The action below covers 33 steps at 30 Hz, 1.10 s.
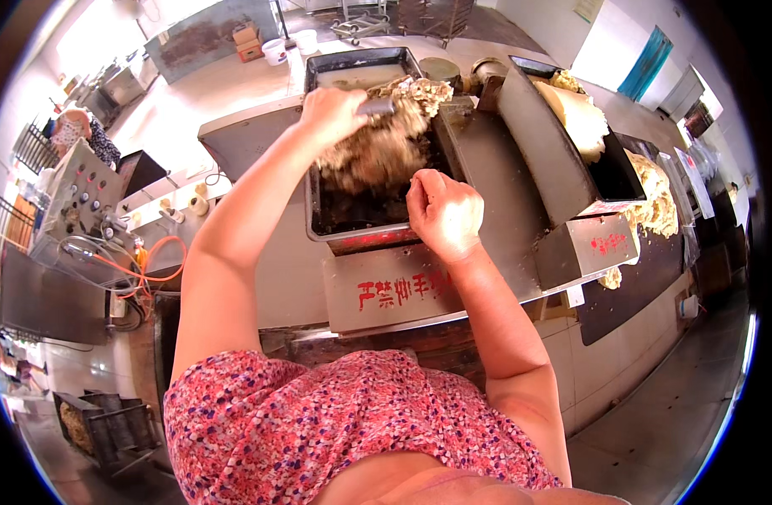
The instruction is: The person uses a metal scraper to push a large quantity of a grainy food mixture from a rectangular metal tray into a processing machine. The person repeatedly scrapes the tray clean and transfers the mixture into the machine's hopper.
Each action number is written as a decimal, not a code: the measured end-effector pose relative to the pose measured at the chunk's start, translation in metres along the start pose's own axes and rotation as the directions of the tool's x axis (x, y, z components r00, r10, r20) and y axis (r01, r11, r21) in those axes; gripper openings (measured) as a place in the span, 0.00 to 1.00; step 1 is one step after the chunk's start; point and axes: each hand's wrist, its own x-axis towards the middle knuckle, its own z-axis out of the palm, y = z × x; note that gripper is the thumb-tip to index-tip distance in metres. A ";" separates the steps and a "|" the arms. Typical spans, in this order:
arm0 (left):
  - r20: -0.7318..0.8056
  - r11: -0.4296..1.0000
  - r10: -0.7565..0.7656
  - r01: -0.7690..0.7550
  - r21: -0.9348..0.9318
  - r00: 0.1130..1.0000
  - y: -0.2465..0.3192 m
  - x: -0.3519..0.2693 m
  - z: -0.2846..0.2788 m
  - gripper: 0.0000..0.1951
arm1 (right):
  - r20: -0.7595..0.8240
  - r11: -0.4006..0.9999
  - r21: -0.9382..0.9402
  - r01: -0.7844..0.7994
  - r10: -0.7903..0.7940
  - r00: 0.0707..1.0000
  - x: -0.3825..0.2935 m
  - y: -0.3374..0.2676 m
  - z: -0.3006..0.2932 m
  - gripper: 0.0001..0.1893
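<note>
My left hand (pixel 332 117) reaches over the dark metal tray (pixel 312 214) in front of me, its fingers closed around the end of a grey metal tool (pixel 378 107), perhaps a scraper. Brown, lumpy dough-like material (pixel 376 158), partly blurred, lies under and beyond that hand, and a paler clump of it (pixel 424 93) rests at the tray's right side. My right hand (pixel 446 211) is curled into a fist at the tray's near right edge; whether its fingers hold something is hidden.
At the right stands a tall metal hopper (pixel 544 145) with pale dough (pixel 575 117); more dough (pixel 654 192) lies beside it. A metal guard (pixel 392 297) with red writing fronts the tray. A control box (pixel 86 189), orange hose (pixel 162 278) and another person (pixel 73 129) are at the left.
</note>
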 end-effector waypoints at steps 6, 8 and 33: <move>0.011 0.939 0.344 -0.344 0.016 0.939 0.042 -0.082 0.007 0.11 | -0.023 1.000 0.011 0.000 0.000 1.000 0.000 -0.002 -0.001 0.07; 0.021 0.941 0.339 -0.339 -0.024 0.940 0.037 -0.087 -0.001 0.11 | -0.024 1.000 0.021 -0.003 0.003 1.000 0.000 -0.002 0.000 0.07; 0.114 0.995 -0.023 0.034 -0.094 0.993 0.007 0.090 0.015 0.17 | -0.018 1.000 0.009 0.028 -0.028 0.999 0.002 0.000 -0.001 0.08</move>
